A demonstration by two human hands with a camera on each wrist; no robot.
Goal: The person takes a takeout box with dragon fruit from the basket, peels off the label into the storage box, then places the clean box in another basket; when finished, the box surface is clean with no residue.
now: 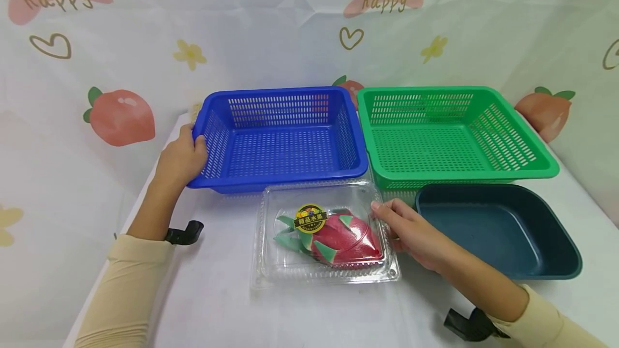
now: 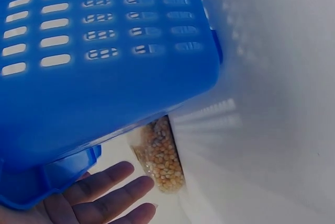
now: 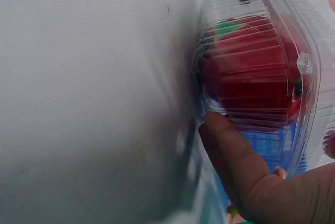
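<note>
A clear lidded plastic box [image 1: 285,256] with a red and green dragon fruit [image 1: 345,238] inside stands on the white table, in front of a blue basket [image 1: 278,180]. My right hand [image 1: 420,235] holds the box's right side, thumb on the lid's edge and fingers at the side wall; the right wrist view shows fingers against the ribbed wall [image 3: 246,72]. At the blue basket's left rim is my left hand [image 1: 181,160], thumb on top of the rim; in the left wrist view its other fingers [image 2: 112,198] reach out beneath the rim, nearly straight.
A green basket [image 1: 464,180] stands right of the blue one. In front of it is a dark teal tub [image 1: 556,230], close beside my right forearm. Behind the blue basket, a clear container of yellow kernels [image 2: 165,164] shows in the left wrist view. A printed cloth hangs at the back.
</note>
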